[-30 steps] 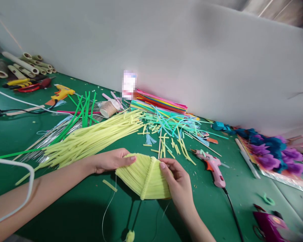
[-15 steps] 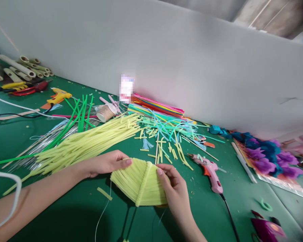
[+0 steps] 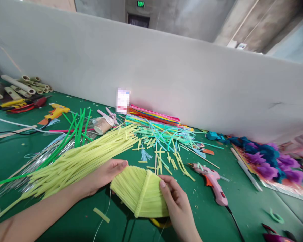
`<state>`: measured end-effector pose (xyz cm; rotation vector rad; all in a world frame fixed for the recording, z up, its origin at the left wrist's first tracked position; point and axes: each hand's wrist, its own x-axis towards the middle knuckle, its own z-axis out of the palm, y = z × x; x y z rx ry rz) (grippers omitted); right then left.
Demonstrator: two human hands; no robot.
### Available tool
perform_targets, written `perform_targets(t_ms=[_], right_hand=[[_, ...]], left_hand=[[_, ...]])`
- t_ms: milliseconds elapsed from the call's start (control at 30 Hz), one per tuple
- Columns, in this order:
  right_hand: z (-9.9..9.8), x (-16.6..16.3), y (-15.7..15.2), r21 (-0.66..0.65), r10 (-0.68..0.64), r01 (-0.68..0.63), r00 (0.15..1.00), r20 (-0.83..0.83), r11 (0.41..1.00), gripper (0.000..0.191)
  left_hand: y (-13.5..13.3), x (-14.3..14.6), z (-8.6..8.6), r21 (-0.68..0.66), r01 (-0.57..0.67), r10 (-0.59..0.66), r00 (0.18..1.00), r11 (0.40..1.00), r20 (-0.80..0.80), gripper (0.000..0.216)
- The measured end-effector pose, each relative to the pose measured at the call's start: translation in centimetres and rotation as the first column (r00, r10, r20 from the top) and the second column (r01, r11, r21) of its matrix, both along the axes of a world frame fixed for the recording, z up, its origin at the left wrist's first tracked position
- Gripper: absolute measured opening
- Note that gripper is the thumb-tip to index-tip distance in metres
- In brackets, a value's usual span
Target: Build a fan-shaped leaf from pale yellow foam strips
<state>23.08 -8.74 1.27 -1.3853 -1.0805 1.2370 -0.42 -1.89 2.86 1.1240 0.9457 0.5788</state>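
A yellow-green leaf-shaped panel of pipe cleaners (image 3: 127,190), with a thick twisted rib down its middle, is held between my two hands. My left hand (image 3: 108,176) pinches its upper left corner, thumb on top. On the other side, my right hand (image 3: 175,196) grips the right edge with the thumb on the front face; its other fingers are partly hidden behind. A thin pale thread hangs below the left corner. Under the panel's lower edge, part of a yellow ring-like thing (image 3: 160,223) shows. A short cut strip (image 3: 101,215) lies on the green table at the lower left.
Long yellow-green pipe cleaners (image 3: 78,154) lie behind my left arm. Colored stems (image 3: 154,116) and cut pieces sit along the white partition (image 3: 166,74). A pink glue gun (image 3: 214,186) lies right, a yellow glue gun (image 3: 57,111) left, purple-and-blue flowers (image 3: 267,161) far right.
The view has tilted up, so the table things sit lower in the picture. Both hands keep their hold on the panel, which has shifted slightly, and more of the yellow ring-like thing shows beneath it.
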Motion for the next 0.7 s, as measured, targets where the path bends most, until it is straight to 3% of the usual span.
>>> perform_targets(t_ms=[133, 300, 367, 500, 567, 700], right_hand=[[-0.1, 0.4, 0.2, -0.068, -0.086, 0.072, 0.965, -0.249, 0.995, 0.032], [0.3, 1.3, 0.7, -0.15, -0.195, 0.131, 0.781, -0.594, 0.98, 0.03], [0.4, 1.5, 1.0, -0.166, -0.217, 0.142, 0.718, -0.661, 0.976, 0.03], [0.4, 1.3, 1.2, -0.116, -0.131, 0.066, 0.659, -0.741, 0.991, 0.032], [0.4, 1.1, 1.2, -0.092, -0.089, 0.029, 0.633, -0.769, 0.995, 0.032], [0.8, 0.8, 1.2, -0.054, -0.019, -0.04, 0.612, -0.791, 0.998, 0.029]], left_hand=[[0.1, 0.0, 0.5, -0.025, -0.093, 0.095, 0.991, 0.995, 0.093, 0.054], [0.6, -0.8, 1.2, 0.068, -0.186, 0.175, 0.973, 0.98, 0.149, 0.052], [0.5, -1.0, 1.4, 0.069, -0.114, 0.099, 0.975, 0.991, 0.197, 0.061], [-0.3, -0.6, 1.0, -0.033, 0.2, -0.185, 0.947, 0.979, 0.263, 0.075], [-0.8, -0.1, 0.6, -0.086, 0.286, -0.255, 0.93, 0.954, 0.264, 0.067], [-1.7, 0.6, 0.5, -0.058, 0.363, -0.344, 0.914, 0.93, 0.216, 0.05]])
